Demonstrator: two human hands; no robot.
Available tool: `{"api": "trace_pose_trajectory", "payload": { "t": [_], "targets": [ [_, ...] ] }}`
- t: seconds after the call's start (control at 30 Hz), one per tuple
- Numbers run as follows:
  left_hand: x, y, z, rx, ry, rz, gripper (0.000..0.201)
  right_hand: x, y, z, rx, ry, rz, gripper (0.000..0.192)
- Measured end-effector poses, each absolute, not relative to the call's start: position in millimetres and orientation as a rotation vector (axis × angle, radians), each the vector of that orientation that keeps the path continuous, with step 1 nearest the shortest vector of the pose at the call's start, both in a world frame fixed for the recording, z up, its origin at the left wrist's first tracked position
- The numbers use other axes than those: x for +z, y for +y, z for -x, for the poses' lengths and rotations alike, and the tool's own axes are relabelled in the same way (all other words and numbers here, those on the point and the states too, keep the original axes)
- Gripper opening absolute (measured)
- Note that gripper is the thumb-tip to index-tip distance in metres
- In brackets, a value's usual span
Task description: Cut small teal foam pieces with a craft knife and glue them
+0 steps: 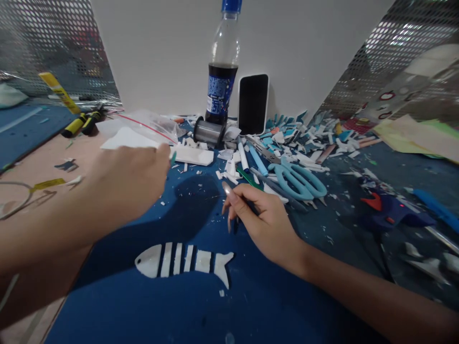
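Thumb and forefinger nearly meet on the right hand, the other fingers loosely curled; whether anything fine is pinched there, I can't tell. Across from it, the left hand is a blur, fingers bent, its grip unreadable. Below, between the forearms, the white fish cutout lies in six pieces, spaced head to tail, presumably to keep their order. Farther out: light-blue scissors, a spool, and a phone upright before the white board, likely leaning for support.
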State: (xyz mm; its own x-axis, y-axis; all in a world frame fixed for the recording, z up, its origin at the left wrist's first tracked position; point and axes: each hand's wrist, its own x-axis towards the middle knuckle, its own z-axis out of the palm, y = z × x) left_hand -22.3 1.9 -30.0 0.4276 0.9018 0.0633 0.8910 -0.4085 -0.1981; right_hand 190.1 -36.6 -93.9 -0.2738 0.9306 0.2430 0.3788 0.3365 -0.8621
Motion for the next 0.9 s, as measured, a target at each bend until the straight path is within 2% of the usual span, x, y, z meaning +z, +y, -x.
{"api": "trace_pose_trajectory", "payload": {
  "t": [0.03, 0.1, 0.27, 0.57, 0.7, 0.9],
  "targets": [
    [-33.9, 2.2, 19.9, 0.318, -1.612, 2.407, 0.028, -93.5, -36.5, -190.1, 0.889, -1.815, 1.163, 0.036],
    [-41.2, 4.2, 17.7, 0.520, -1.652, 2.393, 0.024, -92.7, -36.3, -189.7, 0.891, -1.809, 1.161, 0.035],
    [-50.1, 7.3, 23.4, 0.301, -1.447, 2.431, 0.015, -92.6, -36.3, -188.3, 0.896, -1.807, 1.140, 0.035],
    [-75.4, -8.5, 8.2, 0.333, -1.384, 2.512, 0.023, -94.3, -36.2, -189.8, 0.902, -1.803, 1.159, 0.035],
    [-71.2, -8.6, 8.6, 0.379, -1.333, 2.555, 0.026, -94.0, -36.2, -189.4, 0.907, -1.798, 1.150, 0.034],
    [-53.1, -7.0, 10.0, 0.395, -1.378, 2.551, 0.020, -92.4, -37.0, -189.1, 0.827, -1.785, 1.132, 0.034]
  ]
}}
